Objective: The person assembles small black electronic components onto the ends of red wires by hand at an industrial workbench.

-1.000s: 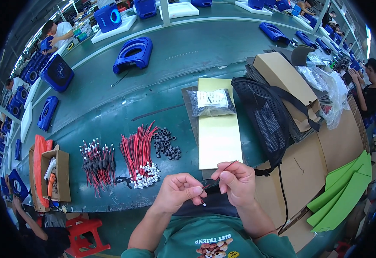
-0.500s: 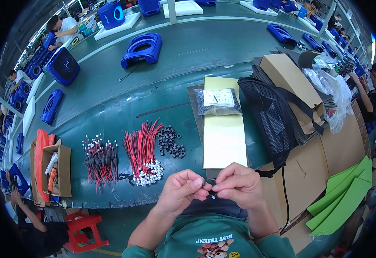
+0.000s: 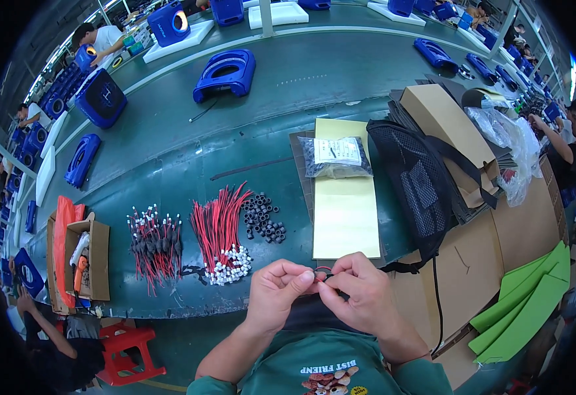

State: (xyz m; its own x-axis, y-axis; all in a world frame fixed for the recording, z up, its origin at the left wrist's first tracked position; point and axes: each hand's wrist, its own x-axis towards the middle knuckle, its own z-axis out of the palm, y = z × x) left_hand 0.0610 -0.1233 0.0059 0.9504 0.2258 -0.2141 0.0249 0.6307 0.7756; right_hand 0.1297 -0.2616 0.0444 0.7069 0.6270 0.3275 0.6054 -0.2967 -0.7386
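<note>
Close in front of my body, my left hand (image 3: 279,293) and my right hand (image 3: 362,293) meet with fingertips pinched on a thin red and black wire cable (image 3: 325,268). A small loop of it arches above the fingertips; most of the rest is hidden between the fingers. Whether a black ring is on it, I cannot tell. Left of my hands lies a bundle of red and black cables (image 3: 217,220) with white connectors, and beside it small black rings (image 3: 263,217). Further left is a bundle of cables with black lumps (image 3: 155,245) around their middles.
A bag of dark parts (image 3: 336,157) rests on a pale yellow sheet (image 3: 344,224). To the right are a black mesh bag (image 3: 412,184), cardboard (image 3: 443,296) and green strips (image 3: 523,299). A cardboard box (image 3: 97,260) stands left. Blue housings (image 3: 225,76) lie beyond; co-workers are around.
My right hand has turned, its fingers now pointing lower at the cable; the cable's white connector no longer shows. The blue housings on the far surface have shifted slightly right.
</note>
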